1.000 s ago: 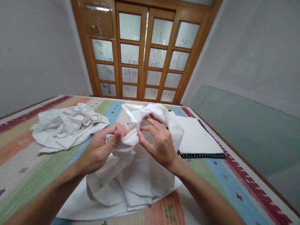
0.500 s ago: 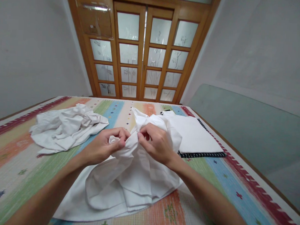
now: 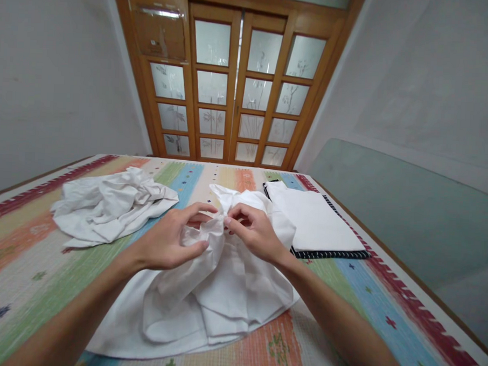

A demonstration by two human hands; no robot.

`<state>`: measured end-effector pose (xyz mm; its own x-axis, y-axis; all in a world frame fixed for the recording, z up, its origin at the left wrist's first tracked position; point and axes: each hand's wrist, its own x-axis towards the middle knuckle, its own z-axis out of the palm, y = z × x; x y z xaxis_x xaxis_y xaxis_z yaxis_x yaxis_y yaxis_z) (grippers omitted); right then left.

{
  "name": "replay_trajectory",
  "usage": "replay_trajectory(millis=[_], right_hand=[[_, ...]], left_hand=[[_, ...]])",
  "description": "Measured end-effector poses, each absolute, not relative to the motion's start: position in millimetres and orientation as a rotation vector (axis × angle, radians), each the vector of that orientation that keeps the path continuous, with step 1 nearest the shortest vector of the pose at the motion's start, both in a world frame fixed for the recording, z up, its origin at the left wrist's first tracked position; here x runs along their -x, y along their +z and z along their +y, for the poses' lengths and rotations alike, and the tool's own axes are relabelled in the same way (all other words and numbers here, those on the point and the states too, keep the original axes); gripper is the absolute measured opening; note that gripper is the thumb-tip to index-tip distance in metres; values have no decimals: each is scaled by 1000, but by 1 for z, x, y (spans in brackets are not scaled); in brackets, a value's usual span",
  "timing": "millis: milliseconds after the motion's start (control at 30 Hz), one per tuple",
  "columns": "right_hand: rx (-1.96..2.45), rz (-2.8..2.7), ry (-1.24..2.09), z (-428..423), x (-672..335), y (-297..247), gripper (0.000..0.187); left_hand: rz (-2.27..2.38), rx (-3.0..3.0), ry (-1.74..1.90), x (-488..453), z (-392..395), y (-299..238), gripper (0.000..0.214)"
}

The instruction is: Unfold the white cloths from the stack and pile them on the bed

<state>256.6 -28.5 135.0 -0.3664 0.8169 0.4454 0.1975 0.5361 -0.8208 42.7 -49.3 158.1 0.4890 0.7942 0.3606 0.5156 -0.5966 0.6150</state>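
Observation:
A white shirt (image 3: pixel 223 290), bunched at the top with its rounded hem spread toward me, lies in the middle of the table. My right hand (image 3: pixel 252 229) pinches a small fold near its upper part between thumb and forefinger. To the left of that pinch, my left hand (image 3: pixel 175 234) has thumb and fingers parted around a loose bulge of the same fabric, touching it without a closed grip. A pointed flap of cloth stands up just beyond the fingers. What lies inside the folds between the hands is hidden.
At the left lies another crumpled white cloth (image 3: pixel 109 204). A folded white cloth (image 3: pixel 323 221) rests on a black piece with white marks at the right. A striped colourful tablecloth (image 3: pixel 52 304) covers the table. Wooden glass-paned doors (image 3: pixel 236 85) stand beyond.
My left thumb and fingers have spread apart from their pinch on the fabric. My right hand keeps its pinch, and the gathered cloth has shifted slightly.

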Motion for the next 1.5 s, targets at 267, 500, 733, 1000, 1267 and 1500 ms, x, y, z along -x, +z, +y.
replay_trajectory(millis=[267, 500, 733, 1000, 1267, 1500], right_hand=[[940, -1873, 914, -27, -253, 129, 14], [970, -1850, 1068, -21, -255, 128, 14], [961, -1836, 1029, -20, -255, 127, 15], [950, -1784, 987, -21, -254, 127, 17], [953, -1861, 794, -22, -253, 127, 17], [955, -2132, 497, -24, -259, 135, 13]], left_hand=[[1161, -2146, 1056, -65, -49, 141, 18], [1211, -2196, 990, -70, -54, 140, 18], [1212, -2174, 968, -73, -51, 132, 31], [1118, -1915, 1070, -83, -51, 123, 36], [1039, -1678, 1153, -84, -49, 116, 33], [953, -1673, 1103, -83, -49, 114, 35]])
